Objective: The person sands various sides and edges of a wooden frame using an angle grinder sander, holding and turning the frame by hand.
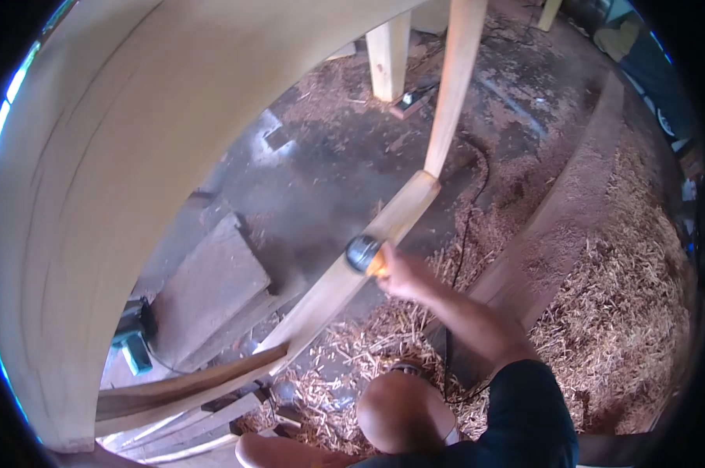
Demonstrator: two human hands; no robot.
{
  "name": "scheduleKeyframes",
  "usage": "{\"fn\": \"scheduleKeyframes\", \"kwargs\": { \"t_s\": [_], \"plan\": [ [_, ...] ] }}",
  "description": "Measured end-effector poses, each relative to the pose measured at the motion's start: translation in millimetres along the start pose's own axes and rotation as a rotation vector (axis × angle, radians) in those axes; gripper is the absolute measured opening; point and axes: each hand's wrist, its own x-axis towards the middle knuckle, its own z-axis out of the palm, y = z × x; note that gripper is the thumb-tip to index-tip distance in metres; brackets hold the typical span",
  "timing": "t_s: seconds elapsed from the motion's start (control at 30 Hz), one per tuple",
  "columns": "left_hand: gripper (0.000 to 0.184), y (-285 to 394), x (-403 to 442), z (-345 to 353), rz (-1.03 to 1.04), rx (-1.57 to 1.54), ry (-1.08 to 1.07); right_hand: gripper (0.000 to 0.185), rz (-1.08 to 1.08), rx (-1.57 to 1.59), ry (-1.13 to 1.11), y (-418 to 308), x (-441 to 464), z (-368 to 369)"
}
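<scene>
My right hand point(401, 274) is closed around the yellow body of an angle grinder point(378, 264). The grinder's dark round disc point(362, 253) is against a pale, flat wooden piece point(319, 303) that slants up to the right. At its upper end this piece meets a tall wooden leg point(451, 86); at its lower end it meets a curved, darker-edged piece point(188, 386). Fine dust hangs beyond the disc. My left hand is out of the picture.
A large curved wooden panel point(95, 195) fills the left side. Shavings point(610, 335) pile up at right beside a long plank point(559, 214). A dark cord point(466, 234) crosses the floor. A teal power tool point(136, 352) and a brown board point(210, 277) lie lower left.
</scene>
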Motion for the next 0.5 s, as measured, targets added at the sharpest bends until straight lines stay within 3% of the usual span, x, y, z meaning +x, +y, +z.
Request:
{"fn": "scheduleKeyframes", "kwargs": {
  "t_s": [0.13,0.23,0.27,0.4,0.5],
  "plan": [
    [0.061,22.1,0.1,-5.7,-0.249,-0.234,0.061,0.067,0.131,-0.035,0.316,58.7,27.2,-47.0],
    [0.057,69.8,-3.3,0.3,-0.529,-0.526,0.104,0.07,0.156,-0.043,0.333,36.4,24.3,-45.4],
    [0.055,79.3,-2.3,1.6,-0.62,-0.623,0.119,0.071,0.111,-0.057,0.326,26.6,20.9,-27.7],
    [0.051,82.3,-1.5,1.8,-0.503,-0.681,0.038,0.066,0.039,0.015,0.092,-52.6,-8.1,50.0],
    [0.048,69.2,0.8,0.1,-0.532,-0.763,0.049,0.067,-0.228,-0.023,-0.073,-108.2,-32.6,122.5]
  ]
}}
